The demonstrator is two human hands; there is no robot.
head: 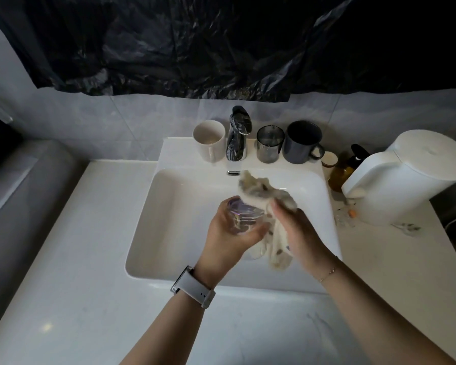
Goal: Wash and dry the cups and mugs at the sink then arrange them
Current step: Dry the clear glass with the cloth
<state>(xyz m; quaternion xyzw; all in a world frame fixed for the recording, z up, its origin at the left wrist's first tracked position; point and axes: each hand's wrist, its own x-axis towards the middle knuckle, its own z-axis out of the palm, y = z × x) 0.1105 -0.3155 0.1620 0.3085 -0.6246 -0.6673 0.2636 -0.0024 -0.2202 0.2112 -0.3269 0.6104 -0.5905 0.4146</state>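
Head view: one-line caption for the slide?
Over the sink, the left hand grips a clear glass while the right hand wipes it with a cloth.

Sink basin (174,206) left half open; back ledge crowded: white mug (209,139), faucet (238,133), glass tumbler (270,143), dark mug (303,142).

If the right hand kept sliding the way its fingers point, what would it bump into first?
Probably the clear glass cup that the left hand grips; the right hand, holding the spotted cloth, points up-left toward it, though depth is unclear.
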